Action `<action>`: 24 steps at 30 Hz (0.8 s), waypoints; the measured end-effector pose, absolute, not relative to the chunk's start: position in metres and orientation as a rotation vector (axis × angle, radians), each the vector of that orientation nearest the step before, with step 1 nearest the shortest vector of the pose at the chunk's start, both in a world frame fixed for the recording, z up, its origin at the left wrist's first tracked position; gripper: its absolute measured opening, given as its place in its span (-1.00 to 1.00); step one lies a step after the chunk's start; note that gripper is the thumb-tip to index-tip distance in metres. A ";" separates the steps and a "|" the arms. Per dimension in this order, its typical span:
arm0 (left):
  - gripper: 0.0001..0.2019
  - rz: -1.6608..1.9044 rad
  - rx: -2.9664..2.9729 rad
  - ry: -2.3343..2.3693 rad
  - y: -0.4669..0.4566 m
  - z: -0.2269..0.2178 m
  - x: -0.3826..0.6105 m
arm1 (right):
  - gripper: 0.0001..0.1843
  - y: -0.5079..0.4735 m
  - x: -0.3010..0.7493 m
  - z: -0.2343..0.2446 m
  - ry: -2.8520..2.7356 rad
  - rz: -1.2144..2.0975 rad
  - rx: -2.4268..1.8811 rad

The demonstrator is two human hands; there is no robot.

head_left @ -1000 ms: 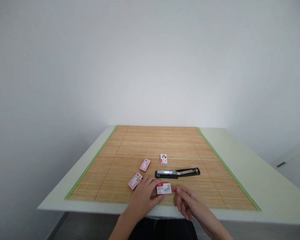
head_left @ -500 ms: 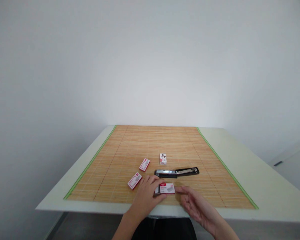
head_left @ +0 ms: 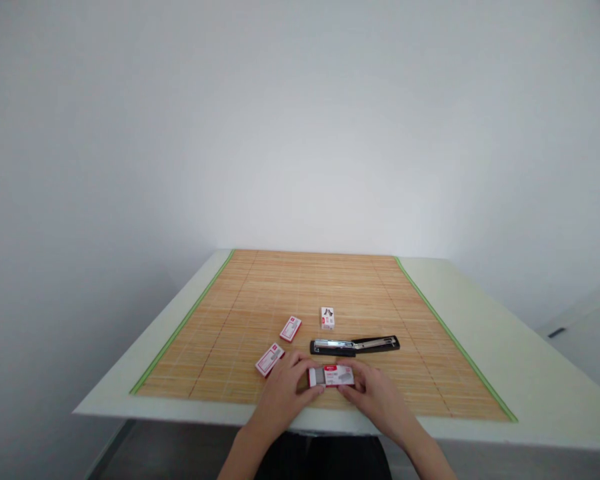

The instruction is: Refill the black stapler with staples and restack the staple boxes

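Fingers [head_left: 306, 371] of the left hand [head_left: 284, 390] and of the right hand [head_left: 380, 399] close on the two short ends of a small box [head_left: 331, 377], pinching it between them at the near edge of the bamboo mat [head_left: 430, 373]; whether it rests on the mat or hangs just above it I cannot tell. The box is red and white cardboard, with a grey strip showing at its left end (perhaps an inner tray slid partly out, though it is too small to be sure). I judge it light, yet dense for its size if full, stiff along its edges and easily dented on the broad faces. The ends and long edges are therefore the places to hold, and any open end wants keeping level so nothing spills. Just behind it lies a black stapler [head_left: 355, 345], folded open flat. A second box [head_left: 270, 360] lies beside the left hand, a third box [head_left: 291, 329] farther back, and a fourth box [head_left: 327, 318] beyond the stapler.
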State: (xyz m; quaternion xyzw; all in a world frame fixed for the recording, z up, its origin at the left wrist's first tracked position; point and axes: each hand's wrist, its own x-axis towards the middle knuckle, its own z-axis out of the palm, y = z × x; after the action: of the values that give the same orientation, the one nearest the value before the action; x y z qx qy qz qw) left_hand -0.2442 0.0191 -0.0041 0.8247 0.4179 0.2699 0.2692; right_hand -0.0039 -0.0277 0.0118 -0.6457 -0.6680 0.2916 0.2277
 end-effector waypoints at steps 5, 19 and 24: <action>-0.43 0.769 2.222 1.173 0.016 -0.009 -0.244 | -0.49 -0.027 0.006 0.009 -1.817 0.829 -1.756; -0.11 0.741 2.308 1.244 0.018 -0.010 -0.239 | -0.45 0.015 -0.037 0.013 -1.469 0.870 -1.598; -0.12 0.741 2.312 1.237 0.017 -0.007 -0.239 | -0.44 0.024 -0.048 0.001 -1.255 0.947 -1.576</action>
State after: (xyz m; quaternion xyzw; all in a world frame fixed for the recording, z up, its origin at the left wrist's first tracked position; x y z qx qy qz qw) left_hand -0.2385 0.0171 -0.0074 0.8301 0.4442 0.2661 0.2067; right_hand -0.0475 0.0240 0.0012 -0.6352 -0.5058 0.3817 0.4416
